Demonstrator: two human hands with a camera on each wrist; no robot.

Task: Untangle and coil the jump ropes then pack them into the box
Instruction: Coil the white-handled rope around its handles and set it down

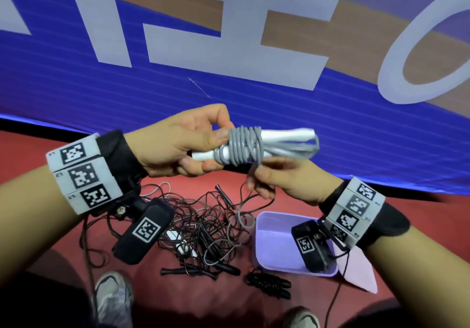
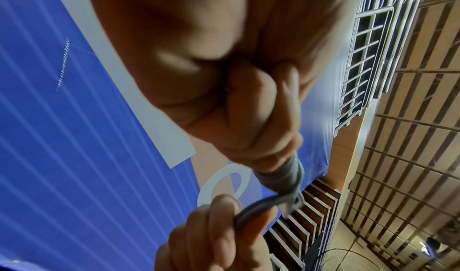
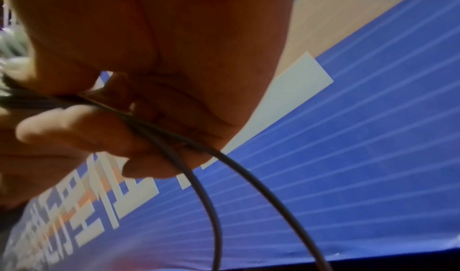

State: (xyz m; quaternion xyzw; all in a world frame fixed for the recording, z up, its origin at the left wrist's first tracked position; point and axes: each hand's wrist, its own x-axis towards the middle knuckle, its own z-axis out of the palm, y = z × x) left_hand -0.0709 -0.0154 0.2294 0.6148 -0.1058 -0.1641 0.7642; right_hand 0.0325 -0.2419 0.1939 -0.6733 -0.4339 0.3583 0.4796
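Above the red floor point(image 1: 254, 310), we hold a grey jump rope with white plastic handles point(image 1: 244, 147) in the air before a blue banner with large white letters point(image 1: 76, 73). Our left hand point(image 1: 178, 144) grips the handle end of the grey rope, thumb pressed on the tight turns of cord wound round the handles. Our right hand point(image 1: 284, 180), just below the bundle, pinches the loose grey cord, which drops toward the floor. On the floor beneath our hands lies a tangle of thin black jump ropes with black handles point(image 1: 203, 231), with a white handle among the cords. Beside the tangle, to its right, stands an open lilac plastic box point(image 1: 267, 241); a small coiled black jump rope point(image 1: 269, 284) lies just in front of the box.
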